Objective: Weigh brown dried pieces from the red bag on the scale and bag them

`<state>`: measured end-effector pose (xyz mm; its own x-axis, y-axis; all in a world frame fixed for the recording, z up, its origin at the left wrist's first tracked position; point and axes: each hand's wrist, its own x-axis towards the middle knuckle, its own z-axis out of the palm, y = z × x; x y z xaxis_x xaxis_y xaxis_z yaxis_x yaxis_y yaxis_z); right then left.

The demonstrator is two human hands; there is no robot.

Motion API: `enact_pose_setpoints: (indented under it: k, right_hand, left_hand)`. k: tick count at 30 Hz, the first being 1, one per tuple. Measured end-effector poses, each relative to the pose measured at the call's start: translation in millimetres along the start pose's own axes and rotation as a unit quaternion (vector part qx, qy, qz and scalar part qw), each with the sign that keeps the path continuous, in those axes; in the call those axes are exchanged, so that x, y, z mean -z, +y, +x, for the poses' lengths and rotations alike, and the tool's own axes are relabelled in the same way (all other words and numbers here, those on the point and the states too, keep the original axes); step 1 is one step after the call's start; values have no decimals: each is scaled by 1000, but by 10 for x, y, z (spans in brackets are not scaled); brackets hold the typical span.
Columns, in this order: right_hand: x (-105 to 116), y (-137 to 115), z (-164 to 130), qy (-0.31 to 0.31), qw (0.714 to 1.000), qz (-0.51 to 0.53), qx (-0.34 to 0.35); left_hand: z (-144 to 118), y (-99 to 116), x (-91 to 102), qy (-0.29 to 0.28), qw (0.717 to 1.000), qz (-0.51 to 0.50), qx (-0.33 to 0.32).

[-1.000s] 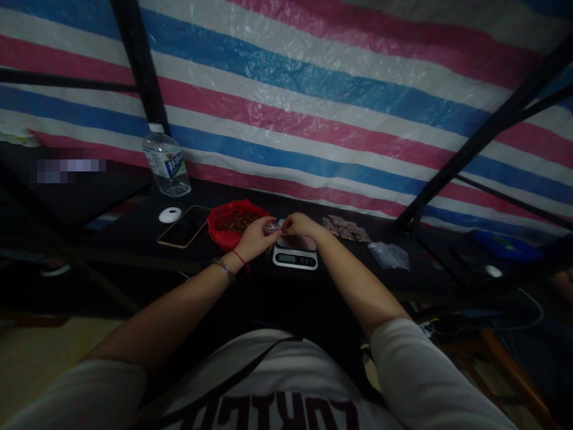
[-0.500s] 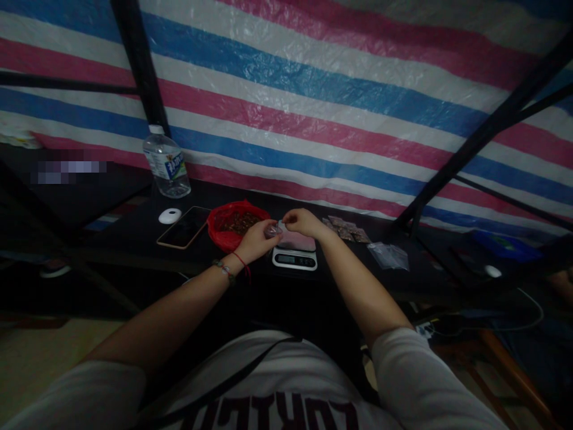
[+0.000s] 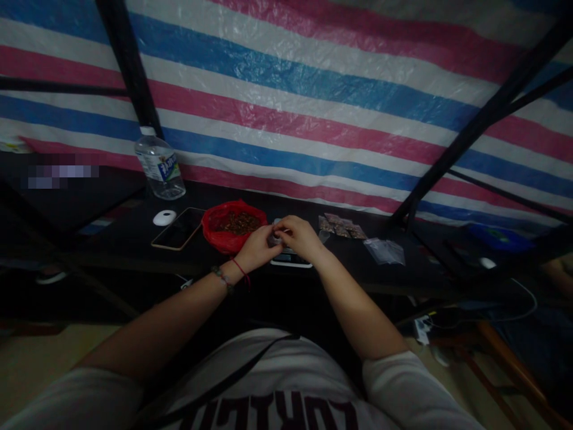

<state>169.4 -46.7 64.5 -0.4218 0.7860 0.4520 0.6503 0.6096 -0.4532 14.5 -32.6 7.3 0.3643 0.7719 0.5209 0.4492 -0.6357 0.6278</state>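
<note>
My left hand (image 3: 255, 248) and my right hand (image 3: 299, 237) meet over a small white digital scale (image 3: 289, 260) on a dark table. Both pinch a small clear plastic bag (image 3: 274, 240) between their fingertips; what is inside it is too dim to tell. Just left of my hands sits a red plastic bag (image 3: 230, 226), open, with small brown pieces in it. A red thread and a beaded bracelet circle my left wrist.
A phone (image 3: 178, 228) lies face up left of the red bag, with a white round object (image 3: 164, 217) and a water bottle (image 3: 159, 164) beyond it. Filled small packets (image 3: 341, 227) and empty clear bags (image 3: 385, 251) lie to the right. A striped tarp hangs behind.
My hands have drawn closer together and slightly toward me, now covering most of the scale's platform. The view has shifted a little rightward.
</note>
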Motion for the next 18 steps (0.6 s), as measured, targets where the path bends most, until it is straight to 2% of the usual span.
enact_pose_setpoints:
  k: [7, 12, 15, 18]
  right_hand:
    - [26, -50, -253, 43, 999, -13, 13]
    - [60, -45, -393, 12, 1000, 5, 5]
    - [146, -14, -435, 16, 999, 34, 8]
    - [258, 27, -444, 40, 997, 63, 14]
  left_hand:
    - [-58, 165, -14, 5, 1000, 2, -14]
    - [-82, 170, -36, 1, 1000, 10, -17]
    - [-85, 111, -72, -28, 997, -75, 4]
    - [-79, 46, -81, -103, 966, -229, 57]
